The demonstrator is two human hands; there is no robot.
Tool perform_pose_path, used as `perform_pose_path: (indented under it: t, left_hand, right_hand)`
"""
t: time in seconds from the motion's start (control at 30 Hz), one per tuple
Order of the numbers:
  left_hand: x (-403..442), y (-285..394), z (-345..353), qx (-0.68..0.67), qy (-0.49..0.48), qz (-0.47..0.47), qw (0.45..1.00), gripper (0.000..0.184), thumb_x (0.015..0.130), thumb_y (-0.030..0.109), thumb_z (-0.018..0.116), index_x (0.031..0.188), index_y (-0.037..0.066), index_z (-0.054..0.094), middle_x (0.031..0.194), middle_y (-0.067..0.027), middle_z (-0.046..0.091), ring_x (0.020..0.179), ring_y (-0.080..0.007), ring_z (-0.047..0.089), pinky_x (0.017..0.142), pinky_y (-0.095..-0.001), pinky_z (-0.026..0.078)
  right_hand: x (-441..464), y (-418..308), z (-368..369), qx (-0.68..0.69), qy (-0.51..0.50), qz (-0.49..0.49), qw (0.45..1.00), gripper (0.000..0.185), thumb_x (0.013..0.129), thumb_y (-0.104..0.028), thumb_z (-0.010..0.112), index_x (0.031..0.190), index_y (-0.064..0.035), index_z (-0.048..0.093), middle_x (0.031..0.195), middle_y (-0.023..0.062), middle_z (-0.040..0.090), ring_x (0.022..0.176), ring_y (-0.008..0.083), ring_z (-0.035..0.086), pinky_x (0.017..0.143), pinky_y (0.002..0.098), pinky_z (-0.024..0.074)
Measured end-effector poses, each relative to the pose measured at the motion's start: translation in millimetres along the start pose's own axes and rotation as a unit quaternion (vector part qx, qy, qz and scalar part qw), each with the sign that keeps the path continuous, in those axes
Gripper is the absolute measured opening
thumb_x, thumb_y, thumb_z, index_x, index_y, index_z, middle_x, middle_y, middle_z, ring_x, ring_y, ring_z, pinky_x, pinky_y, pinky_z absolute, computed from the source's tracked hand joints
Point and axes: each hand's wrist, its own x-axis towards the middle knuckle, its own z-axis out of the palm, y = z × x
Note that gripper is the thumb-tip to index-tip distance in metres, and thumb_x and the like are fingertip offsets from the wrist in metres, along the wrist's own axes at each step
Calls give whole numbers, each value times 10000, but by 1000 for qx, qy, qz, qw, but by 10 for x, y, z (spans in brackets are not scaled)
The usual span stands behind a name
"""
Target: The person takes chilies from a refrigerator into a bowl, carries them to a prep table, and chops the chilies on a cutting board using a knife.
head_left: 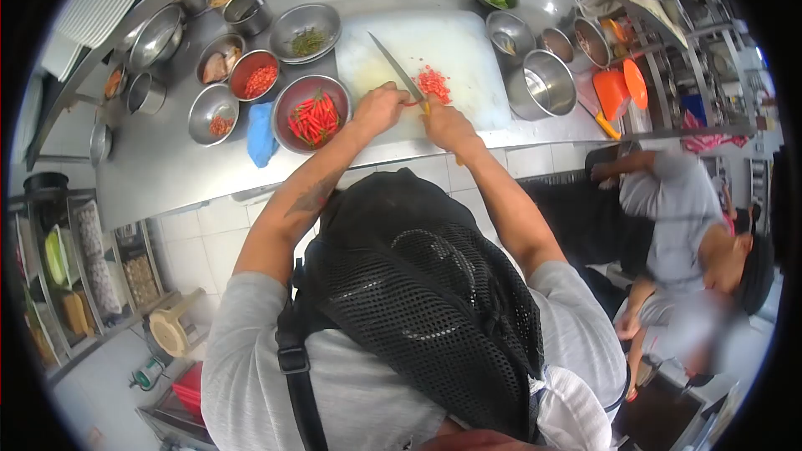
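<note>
On the white cutting board [368, 54], my left hand [382, 108] has its fingers closed on a red chili [409, 103], whose end sticks out toward the knife. My right hand [449, 127] grips the yellow handle of a long kitchen knife [394, 60]. The blade slants up and left across the board, beside the chili. Chopped red chili [433, 82] lies in a small heap just past the knife. Left of my left hand stands a metal bowl [282, 100] with whole red chilies [314, 119] in it.
Metal bowls with chopped chili [260, 80], green pieces [309, 42] and meat [219, 65] stand at left, near a blue cloth [261, 135]. A steel pot [543, 88] and an orange scoop-like item [611, 93] sit at right. Other people [677, 200] are behind on the right.
</note>
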Motion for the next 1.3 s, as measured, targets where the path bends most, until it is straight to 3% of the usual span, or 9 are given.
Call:
perform_pose_path:
  t: [0.43,0.5,0.53,0.67,0.73,0.83,0.9,0.97,1.3]
  left_hand:
    - [3,-35,-85,-28,-24,15,999,120,838,75,629,931,89,704,927,-161,645,940,-368,653,834,-465,530]
    - [-46,31,-66,-33,-35,15,999,163,837,56,604,948,96,716,934,-169,655,943,-372,657,845,-460,536]
    - [-26,41,-98,-27,-30,11,999,173,832,45,595,948,94,715,928,-171,655,936,-374,658,836,-463,538]
    - [-16,-42,-91,-26,-22,31,999,196,825,29,576,951,91,713,927,-184,659,923,-385,659,816,-474,541]
    - [-19,-41,-94,-33,-34,13,999,173,828,36,591,949,84,705,918,-189,657,916,-384,656,816,-475,533]
    - [-51,-15,-137,-25,-45,-13,999,157,832,44,595,946,78,698,913,-199,657,920,-394,653,823,-482,527]
    - [17,-38,-171,-17,-46,-11,999,163,833,45,583,944,79,698,916,-204,659,930,-405,652,831,-488,530]
    - [-18,-36,-123,-40,-40,-10,998,134,838,58,590,930,71,687,900,-207,658,926,-414,649,830,-492,525]
    - [-24,-31,-135,-46,-46,-29,997,116,860,83,614,945,88,692,869,-191,643,876,-397,647,793,-495,513]
  right_hand:
    - [-210,-322,-291,57,-103,116,986,435,972,-190,552,1314,55,441,1019,306,696,970,446,688,860,529,531]
    - [50,60,170,44,4,3,999,374,989,-207,544,1270,16,439,861,253,706,601,355,700,574,462,573]
    - [116,141,180,-20,21,-28,999,367,988,-185,542,1266,28,433,854,261,701,586,359,693,534,468,561]
    - [-128,-160,-104,56,-30,17,998,359,985,-186,549,1241,39,434,860,263,702,599,366,696,549,472,564]
    - [-75,-204,104,57,-31,49,997,417,971,-184,561,1304,45,460,969,296,701,901,444,701,825,530,542]
    - [-107,-201,-134,68,-64,29,995,383,996,-189,540,1275,47,427,860,250,707,625,362,705,562,460,569]
    - [-108,-245,-177,55,-68,38,995,366,992,-177,533,1265,45,431,860,252,703,626,355,707,559,453,571]
    - [-113,-259,-23,41,-54,32,997,337,933,-74,475,1246,49,474,927,296,700,792,414,719,737,497,578]
    - [75,-177,77,34,-7,-11,999,338,918,-83,470,1214,81,484,1027,349,676,954,459,696,846,521,544]
